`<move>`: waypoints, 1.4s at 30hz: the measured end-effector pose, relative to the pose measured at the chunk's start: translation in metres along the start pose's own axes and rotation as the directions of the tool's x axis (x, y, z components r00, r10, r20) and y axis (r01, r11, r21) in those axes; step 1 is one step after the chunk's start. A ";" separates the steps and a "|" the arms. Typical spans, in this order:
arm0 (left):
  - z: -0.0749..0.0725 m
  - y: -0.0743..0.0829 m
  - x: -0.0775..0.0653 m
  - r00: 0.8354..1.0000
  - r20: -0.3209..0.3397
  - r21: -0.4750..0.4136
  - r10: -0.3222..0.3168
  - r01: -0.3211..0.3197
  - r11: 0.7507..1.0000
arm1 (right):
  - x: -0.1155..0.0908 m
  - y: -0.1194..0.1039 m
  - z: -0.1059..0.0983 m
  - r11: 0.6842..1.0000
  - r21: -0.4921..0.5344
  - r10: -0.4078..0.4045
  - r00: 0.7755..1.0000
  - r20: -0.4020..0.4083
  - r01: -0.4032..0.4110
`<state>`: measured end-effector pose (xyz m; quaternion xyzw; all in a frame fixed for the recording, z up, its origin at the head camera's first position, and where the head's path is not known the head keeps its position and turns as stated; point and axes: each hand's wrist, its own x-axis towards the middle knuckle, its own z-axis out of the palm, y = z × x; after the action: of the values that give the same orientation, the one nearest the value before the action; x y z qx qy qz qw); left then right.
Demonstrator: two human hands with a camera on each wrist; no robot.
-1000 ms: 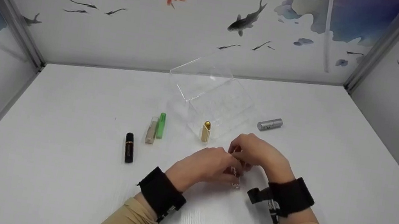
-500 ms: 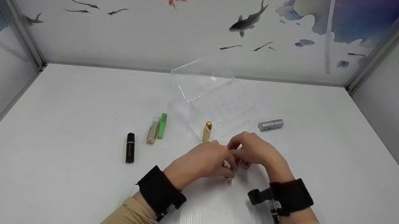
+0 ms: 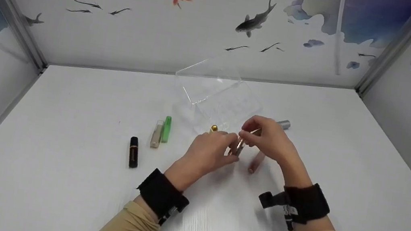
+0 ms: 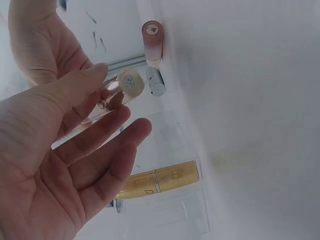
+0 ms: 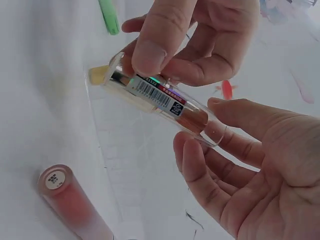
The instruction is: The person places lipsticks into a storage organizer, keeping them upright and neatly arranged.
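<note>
Both hands hold a clear lipstick tube (image 5: 160,97) with a barcode label and a rose-gold part inside, raised above the table. My left hand (image 3: 208,148) pinches one end between thumb and fingers. At the other end, my right hand (image 3: 273,140) grips it with thumb and fingertips. A pink lip gloss tube (image 3: 256,163) is on the table below the right hand; its labelled end shows in the right wrist view. Just beyond the left hand, a gold lipstick (image 4: 157,181) is by the front of a clear acrylic box (image 3: 228,98), partly hidden in the head view.
A silver tube (image 3: 283,124) lies behind the right hand, partly covered by it. On the left are a black tube (image 3: 134,152), a clear beige tube (image 3: 156,134) and a green tube (image 3: 166,129). The box's transparent lid (image 3: 207,77) stands raised. Printed panels (image 3: 91,33) enclose the table.
Both hands have moved forward and up from the table, with the clear lipstick tube now held between them. The pink lip gloss tube has come into view beneath the right hand.
</note>
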<state>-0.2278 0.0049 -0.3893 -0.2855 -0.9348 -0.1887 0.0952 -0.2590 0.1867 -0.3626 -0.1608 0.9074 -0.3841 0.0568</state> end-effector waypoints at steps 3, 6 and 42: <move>0.000 -0.002 0.000 0.995 -0.086 -0.046 -0.047 0.043 0.998 | -0.002 -0.005 -0.001 0.997 0.060 -0.040 0.997 -0.068 0.044; -0.001 -0.005 0.002 0.982 -0.178 -0.121 -0.064 0.042 0.992 | -0.004 -0.010 -0.002 0.988 0.100 -0.099 0.984 -0.146 0.114; -0.017 -0.020 0.014 0.878 -0.466 -0.119 -0.110 0.061 0.991 | 0.003 -0.025 0.015 0.890 0.244 -0.232 0.842 -0.486 0.386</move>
<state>-0.2495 -0.0098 -0.3756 -0.1939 -0.8844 -0.3036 0.2968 -0.2520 0.1598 -0.3550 -0.2032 0.7793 -0.5619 -0.1890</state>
